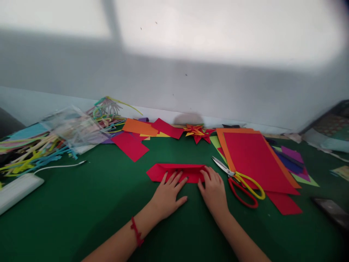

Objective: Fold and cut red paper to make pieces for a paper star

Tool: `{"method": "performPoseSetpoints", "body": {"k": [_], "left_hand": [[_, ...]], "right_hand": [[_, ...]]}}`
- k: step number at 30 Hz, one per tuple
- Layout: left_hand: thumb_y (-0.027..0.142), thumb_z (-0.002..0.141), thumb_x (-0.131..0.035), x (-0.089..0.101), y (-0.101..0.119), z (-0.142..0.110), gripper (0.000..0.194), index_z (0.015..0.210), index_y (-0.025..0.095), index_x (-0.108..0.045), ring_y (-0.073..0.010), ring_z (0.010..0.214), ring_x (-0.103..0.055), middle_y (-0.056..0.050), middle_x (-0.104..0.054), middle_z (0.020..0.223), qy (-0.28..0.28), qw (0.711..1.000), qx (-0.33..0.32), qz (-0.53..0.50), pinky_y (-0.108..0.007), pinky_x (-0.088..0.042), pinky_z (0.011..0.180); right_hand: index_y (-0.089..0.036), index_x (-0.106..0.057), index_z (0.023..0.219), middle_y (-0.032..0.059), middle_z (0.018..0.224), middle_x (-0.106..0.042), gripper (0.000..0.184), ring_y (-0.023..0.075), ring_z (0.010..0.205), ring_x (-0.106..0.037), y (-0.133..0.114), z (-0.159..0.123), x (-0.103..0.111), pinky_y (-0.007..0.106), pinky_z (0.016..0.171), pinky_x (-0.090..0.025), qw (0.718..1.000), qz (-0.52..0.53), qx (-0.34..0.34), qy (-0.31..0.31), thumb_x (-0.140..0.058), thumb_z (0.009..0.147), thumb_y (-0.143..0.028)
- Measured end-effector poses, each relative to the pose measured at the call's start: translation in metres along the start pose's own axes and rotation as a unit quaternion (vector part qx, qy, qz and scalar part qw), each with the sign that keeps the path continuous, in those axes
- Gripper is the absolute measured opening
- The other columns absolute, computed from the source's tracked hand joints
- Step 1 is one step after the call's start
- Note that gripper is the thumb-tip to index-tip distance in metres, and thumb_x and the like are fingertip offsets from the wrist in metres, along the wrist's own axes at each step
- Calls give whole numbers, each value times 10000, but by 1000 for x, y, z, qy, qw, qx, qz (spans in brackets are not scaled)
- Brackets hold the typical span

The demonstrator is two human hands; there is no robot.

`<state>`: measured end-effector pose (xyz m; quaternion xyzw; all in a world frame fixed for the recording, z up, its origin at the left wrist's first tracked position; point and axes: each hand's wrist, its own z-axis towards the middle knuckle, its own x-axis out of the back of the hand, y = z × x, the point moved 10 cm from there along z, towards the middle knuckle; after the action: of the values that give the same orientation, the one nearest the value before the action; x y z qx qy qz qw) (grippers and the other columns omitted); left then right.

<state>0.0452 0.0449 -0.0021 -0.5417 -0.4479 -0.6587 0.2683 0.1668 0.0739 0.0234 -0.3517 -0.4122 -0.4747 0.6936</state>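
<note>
A folded strip of red paper [156, 173] lies crosswise on the green tabletop, its left end creased to a point. Its upper long edge stands partly raised, with a shadowed fold beneath. My left hand [168, 194] rests flat on the strip's lower middle, fingers spread and thumb out to the side. At the right end, my right hand [214, 189] has its fingers bent over the paper and the thumb at the near edge, gripping that corner. The fingers cover the strip's right tip. Scissors [236, 177] with one yellow and one red handle lie just right of my right hand.
Stacked red sheets [253, 160] over orange ones lie at right, near a dark phone [331, 211]. Behind are folded paper stars [197, 133] and loose red pieces [131, 145]. Pipe cleaners [32, 156] and a white power bank-like device [20, 189] with a cable occupy the left.
</note>
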Motion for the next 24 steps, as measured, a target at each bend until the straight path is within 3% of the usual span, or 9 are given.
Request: {"method": "performPoseSetpoints", "body": {"k": [3,5,10,13,16,20,24], "left_hand": [[569,809,-237,0,0,0,590,1330,302,-160,-240,1278,-146,-26,-191,1407,-3,1000,-3,-3,-484,-100,1014],[572,808,-235,0,0,-1,591,1329,305,-159,-240,1278,-146,-27,-186,1408,-4,1000,-4,-5,-487,-102,1012],[579,804,-231,0,1,-1,598,1328,295,-174,-245,1278,-145,-39,-187,1407,-3,1000,-7,-3,-492,-101,1011],[572,805,-246,-1,1,-1,595,1323,282,-202,-244,1279,-140,-45,-199,1403,-3,1000,-10,2,-486,-90,1016],[570,805,-252,-1,1,-1,604,1327,271,-195,-242,1278,-146,-50,-190,1405,-3,1000,-12,0,-479,-100,1018],[579,806,-218,-1,1,-1,608,1324,260,-212,-239,1266,-192,-61,-228,1393,-3,1000,-4,-9,-480,-118,1015],[568,817,-189,1,3,0,599,1323,250,-222,-234,1263,-205,-58,-244,1388,-4,1000,3,-11,-466,-130,1016]], "right_hand": [[-131,-524,1048,156,1182,-475,283,283,1111,-400,28,-4,14,439,895,-312,999,-21,-47,15,-399,801,-189],[-140,-523,1047,149,1192,-465,282,274,1125,-390,32,-1,26,439,906,-308,998,-10,-54,32,-378,808,-174],[-147,-521,1079,126,1273,-404,308,242,1201,-307,-6,19,40,414,958,-272,995,61,-41,63,-324,857,-229],[-165,-466,1167,95,1351,-308,362,230,1256,-203,-30,31,27,416,982,-230,994,85,-36,51,-284,880,-288],[-209,-374,1257,74,1384,-247,423,238,1274,-153,-42,34,0,451,987,-187,997,75,-27,4,-271,879,-369],[-245,-281,1309,68,1390,-235,483,245,1278,-137,-39,24,-37,478,992,-117,996,37,-31,-70,-255,868,-439],[-270,-216,1326,43,1406,-183,504,231,1286,-96,-36,20,-49,462,1003,-61,994,15,-42,-100,-205,866,-474]]}}
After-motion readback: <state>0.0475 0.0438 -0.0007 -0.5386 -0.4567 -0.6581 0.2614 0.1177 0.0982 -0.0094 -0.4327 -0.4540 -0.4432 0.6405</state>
